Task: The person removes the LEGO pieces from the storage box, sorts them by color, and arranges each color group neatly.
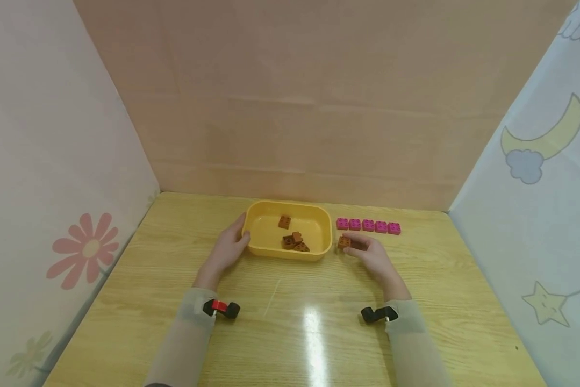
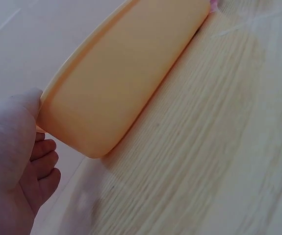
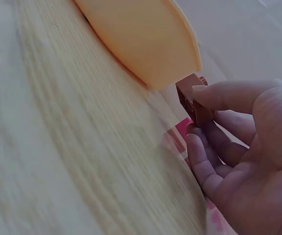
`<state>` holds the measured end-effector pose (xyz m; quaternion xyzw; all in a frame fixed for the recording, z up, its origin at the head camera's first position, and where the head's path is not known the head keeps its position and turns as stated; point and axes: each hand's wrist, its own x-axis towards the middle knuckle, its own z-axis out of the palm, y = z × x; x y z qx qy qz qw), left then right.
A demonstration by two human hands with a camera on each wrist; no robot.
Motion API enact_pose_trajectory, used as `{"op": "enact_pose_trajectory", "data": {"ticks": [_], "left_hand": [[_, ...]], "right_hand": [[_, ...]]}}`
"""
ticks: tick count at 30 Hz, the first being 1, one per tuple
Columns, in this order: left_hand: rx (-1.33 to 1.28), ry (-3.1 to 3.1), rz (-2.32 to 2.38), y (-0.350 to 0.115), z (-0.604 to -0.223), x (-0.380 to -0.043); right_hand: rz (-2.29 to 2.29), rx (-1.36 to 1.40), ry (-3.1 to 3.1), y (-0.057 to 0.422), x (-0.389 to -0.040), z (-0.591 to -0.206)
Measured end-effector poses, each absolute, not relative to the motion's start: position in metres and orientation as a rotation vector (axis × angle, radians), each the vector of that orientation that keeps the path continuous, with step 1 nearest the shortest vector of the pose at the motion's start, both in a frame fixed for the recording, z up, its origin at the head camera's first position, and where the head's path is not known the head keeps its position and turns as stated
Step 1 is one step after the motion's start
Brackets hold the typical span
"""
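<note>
My left hand (image 1: 227, 250) holds the left end of a yellow plastic tray (image 1: 265, 251), thumb on the rim and fingers along the outside. In the left wrist view some of its fingers are hidden behind the tray wall (image 2: 111, 83). Several brown toy bricks (image 1: 288, 242) lie inside, most grouped near the front wall and one farther back. Just right of the tray, my right hand (image 1: 374, 259) pinches a brown toy brick (image 1: 344, 242) between thumb and fingers. The right wrist view shows that brick (image 3: 186, 93) tilted, its hollow underside partly visible.
A row of several pink bricks (image 1: 368, 225) stands on the wooden table (image 1: 270, 333), right of the tray and behind my right hand. A brown sheet (image 1: 290, 107) rises at the table's back edge. Patterned white walls (image 1: 62, 161) flank both sides.
</note>
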<state>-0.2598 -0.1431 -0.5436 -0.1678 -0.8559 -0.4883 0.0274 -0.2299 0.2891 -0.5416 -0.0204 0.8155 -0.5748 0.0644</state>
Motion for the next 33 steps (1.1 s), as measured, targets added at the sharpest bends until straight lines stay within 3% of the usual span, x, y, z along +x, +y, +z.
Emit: {"op": "enact_pose_trajectory", "data": {"ticks": [33], "left_hand": [[-0.480,-2.657,-1.395,-0.1368,-0.5481,-0.2592]], "right_hand": [[-1.737,-0.024,2.433,0.2951,-0.2318,-0.5492]]}}
